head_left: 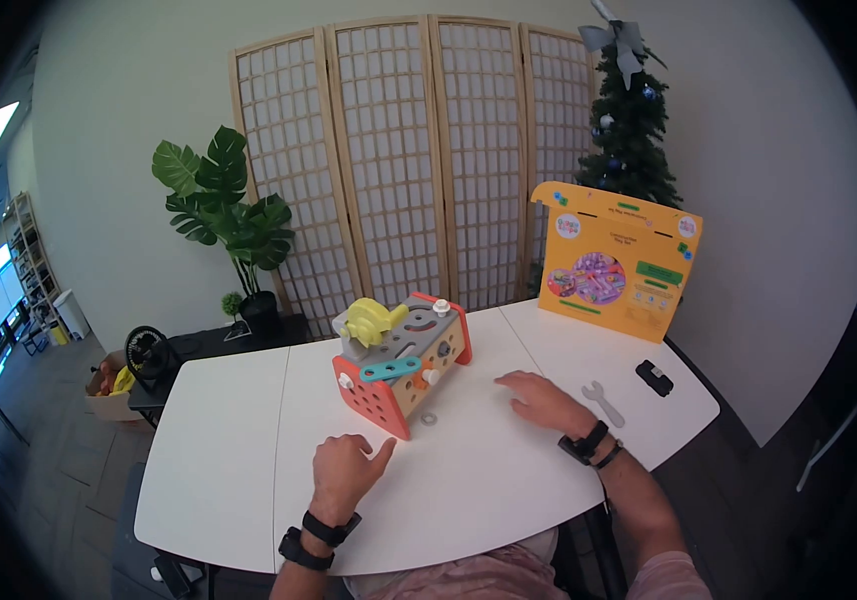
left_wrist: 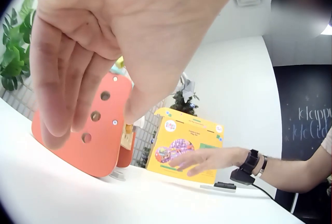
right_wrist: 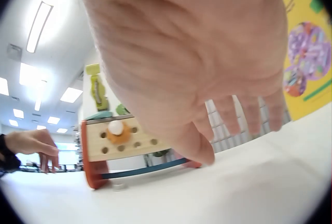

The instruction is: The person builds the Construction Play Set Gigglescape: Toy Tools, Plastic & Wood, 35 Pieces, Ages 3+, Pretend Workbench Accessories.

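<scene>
A toy workbench with a red perforated side (head_left: 371, 402) stands on the white table, its wooden front (right_wrist: 124, 154) showing in the right wrist view. On it are a yellow piece (head_left: 373, 322), a teal strip (head_left: 391, 370) and white bolts. Beside its base lies a small grey ring (head_left: 429, 420). My left hand (head_left: 347, 470) is in front of the red side, fingers relaxed, holding nothing. To the right of the bench, my right hand (head_left: 547, 402) has its fingers extended over the table and grips nothing. A grey wrench (head_left: 604, 403) lies to its right.
An orange-yellow box (head_left: 614, 270) stands upright at the back right of the table (head_left: 219, 450). Near the right edge lies a black device (head_left: 655, 377). Behind are a folding screen, a plant (head_left: 224, 205) and a decorated tree (head_left: 629, 140). A black fan (head_left: 148, 352) stands left.
</scene>
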`<state>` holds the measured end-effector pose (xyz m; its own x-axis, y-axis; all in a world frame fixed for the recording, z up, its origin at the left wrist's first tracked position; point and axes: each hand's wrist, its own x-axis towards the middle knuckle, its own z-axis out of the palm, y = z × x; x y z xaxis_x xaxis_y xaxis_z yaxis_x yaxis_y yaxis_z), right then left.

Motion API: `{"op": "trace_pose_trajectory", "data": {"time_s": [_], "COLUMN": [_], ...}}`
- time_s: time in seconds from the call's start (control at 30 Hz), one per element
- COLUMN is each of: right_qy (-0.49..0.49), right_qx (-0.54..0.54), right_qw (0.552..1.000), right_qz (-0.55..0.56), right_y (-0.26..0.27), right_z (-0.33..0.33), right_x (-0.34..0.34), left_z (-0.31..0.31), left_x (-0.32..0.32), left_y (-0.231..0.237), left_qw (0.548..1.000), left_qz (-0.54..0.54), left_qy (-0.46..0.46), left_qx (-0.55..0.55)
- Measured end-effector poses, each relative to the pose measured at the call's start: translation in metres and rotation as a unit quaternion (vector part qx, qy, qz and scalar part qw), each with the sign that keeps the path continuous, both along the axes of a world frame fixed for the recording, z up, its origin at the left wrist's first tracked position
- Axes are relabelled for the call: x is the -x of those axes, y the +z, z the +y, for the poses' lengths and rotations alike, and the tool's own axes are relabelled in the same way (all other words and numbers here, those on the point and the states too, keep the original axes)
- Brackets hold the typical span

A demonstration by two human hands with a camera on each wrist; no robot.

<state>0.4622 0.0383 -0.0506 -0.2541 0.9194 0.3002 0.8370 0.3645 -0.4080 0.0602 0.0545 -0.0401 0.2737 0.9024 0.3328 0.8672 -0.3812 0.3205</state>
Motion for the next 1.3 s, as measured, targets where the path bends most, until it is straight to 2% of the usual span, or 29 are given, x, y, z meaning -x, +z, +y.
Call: {"op": "trace_pose_trajectory", "data": {"time_s": [0.07, 0.13, 0.17, 0.23, 0.27, 0.33, 0.4, 0.47, 0.53, 0.77, 0.83, 0.9, 0.93, 1.07, 1.3], "right_qy": [-0.124, -0.227, -0.228, -0.127, -0.126, -0.139, -0.154, -0.172, -0.213, -0.187, -0.179, -0.123, -0.123, -0.080, -0.048], "right_qx": [0.032, 0.062, 0.062, 0.137, 0.137, 0.059, 0.075, 0.092, 0.135, 0.073, 0.089, 0.028, 0.075, 0.046, 0.039], "right_qw": [0.990, 0.957, 0.957, 0.982, 0.982, 0.988, 0.985, 0.981, 0.961, 0.960, 0.968, 0.987, 0.987, 0.995, 0.997], "right_qz": [-0.063, -0.169, -0.170, 0.007, 0.007, -0.022, -0.001, 0.020, 0.118, 0.194, 0.152, 0.098, 0.066, 0.039, 0.055], "right_y": [-0.010, -0.010, -0.013, -0.022, -0.022, -0.019, -0.009, -0.001, -0.001, -0.021, -0.021, -0.033, -0.024, -0.031, -0.028], "right_z": [-0.012, -0.029, -0.033, -0.035, -0.039, -0.046, -0.050, -0.053, -0.046, -0.015, -0.004, 0.012, 0.019, 0.053, 0.079], "right_x": [-0.045, -0.081, -0.106, -0.153, -0.163, -0.169, -0.167, -0.163, -0.157, -0.091, -0.072, -0.056, -0.042, 0.001, 0.053], "left_z": [-0.016, -0.031, -0.040, -0.055, -0.061, -0.069, -0.076, -0.079, -0.078, -0.087, -0.089, -0.092, -0.092, -0.090, -0.089], "left_x": [0.018, 0.036, 0.043, 0.054, 0.059, 0.067, 0.071, 0.072, 0.072, 0.061, 0.059, 0.058, 0.057, 0.058, 0.057], "left_y": [0.007, 0.006, 0.005, 0.007, 0.005, -0.001, -0.001, -0.004, -0.007, 0.001, 0.001, 0.003, 0.004, -0.004, -0.009], "left_qw": [0.999, 0.998, 0.996, 0.995, 0.994, 0.991, 0.990, 0.989, 0.988, 0.986, 0.988, 0.988, 0.987, 0.987, 0.986], "left_qz": [-0.034, -0.050, -0.064, -0.073, -0.079, -0.093, -0.106, -0.118, -0.129, -0.150, -0.139, -0.142, -0.145, -0.151, -0.156], "left_qy": [0.015, 0.035, 0.055, 0.066, 0.077, 0.092, 0.089, 0.083, 0.081, 0.065, 0.062, 0.062, 0.062, 0.060, 0.053], "left_qx": [0.005, 0.005, 0.003, 0.011, 0.008, 0.006, 0.002, 0.000, -0.015, 0.008, 0.007, 0.011, 0.015, 0.009, 0.028]}}
